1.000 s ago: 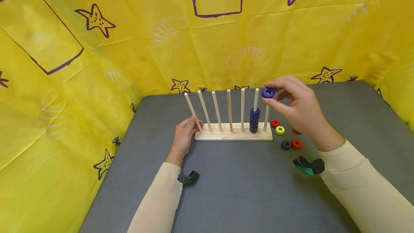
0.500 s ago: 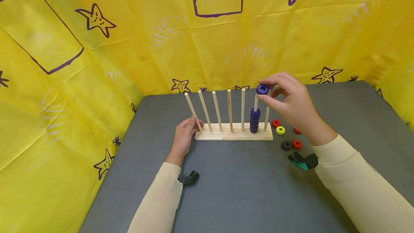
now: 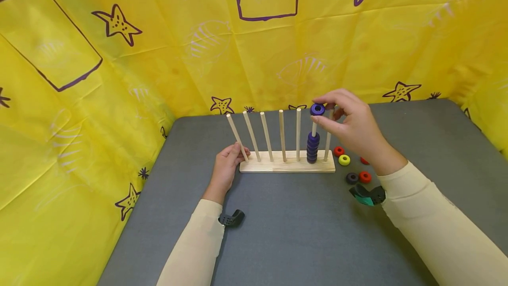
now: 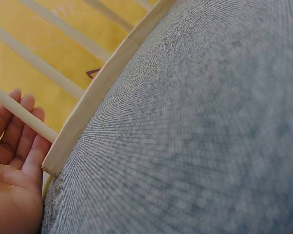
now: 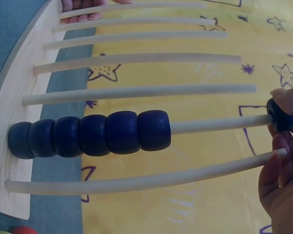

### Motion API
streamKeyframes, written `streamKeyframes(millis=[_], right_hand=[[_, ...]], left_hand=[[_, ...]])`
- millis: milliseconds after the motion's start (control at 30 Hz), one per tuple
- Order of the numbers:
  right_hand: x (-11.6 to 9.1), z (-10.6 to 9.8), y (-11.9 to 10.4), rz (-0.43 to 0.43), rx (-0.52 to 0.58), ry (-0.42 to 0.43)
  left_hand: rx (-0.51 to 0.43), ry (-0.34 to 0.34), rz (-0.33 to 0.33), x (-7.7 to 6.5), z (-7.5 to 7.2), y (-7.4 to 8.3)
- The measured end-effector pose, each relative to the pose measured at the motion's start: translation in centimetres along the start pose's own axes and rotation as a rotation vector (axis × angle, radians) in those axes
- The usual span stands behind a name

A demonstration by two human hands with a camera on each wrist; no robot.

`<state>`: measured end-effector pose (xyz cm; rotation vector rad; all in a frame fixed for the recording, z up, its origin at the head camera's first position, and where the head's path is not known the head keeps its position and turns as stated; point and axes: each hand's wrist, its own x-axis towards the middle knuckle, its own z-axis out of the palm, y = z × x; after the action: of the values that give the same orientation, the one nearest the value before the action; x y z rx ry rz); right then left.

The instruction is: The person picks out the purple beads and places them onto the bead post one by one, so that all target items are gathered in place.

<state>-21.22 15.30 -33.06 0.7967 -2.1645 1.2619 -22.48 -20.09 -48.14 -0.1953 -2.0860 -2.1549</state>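
Observation:
A wooden peg rack [image 3: 285,167] with several upright pegs stands on the table. Purple beads [image 3: 312,148] are stacked on its second peg from the right. At the top of that peg, my right hand [image 3: 353,122] pinches another purple bead [image 3: 317,109] between thumb and fingers. In the right wrist view, the held bead [image 5: 281,116] meets the peg's tip; how far the tip enters it is hidden. At the rack's left end is my left hand [image 3: 225,167]. Its relaxed fingers [image 4: 25,131] lie behind the leftmost peg and against the base's end.
Right of the rack lie loose beads: a yellow one [image 3: 344,160], a dark one [image 3: 352,178] and several red ones, such as one [image 3: 365,177] beside the dark bead. A yellow patterned cloth [image 3: 254,65] hangs behind the grey table [image 3: 270,233].
My right hand has moved left with the purple bead, from beside the rightmost peg to the top of the peg bearing the stack. The left hand and the rack have stayed put.

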Motion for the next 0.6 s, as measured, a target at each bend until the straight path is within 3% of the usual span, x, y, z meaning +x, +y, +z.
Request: streamKeyframes(millis=[600], right_hand=[[0.20,0.10,0.12,0.044,-0.020,-0.011]], left_hand=[[-0.016,0.011,0.002,0.02,0.04,-0.01]])
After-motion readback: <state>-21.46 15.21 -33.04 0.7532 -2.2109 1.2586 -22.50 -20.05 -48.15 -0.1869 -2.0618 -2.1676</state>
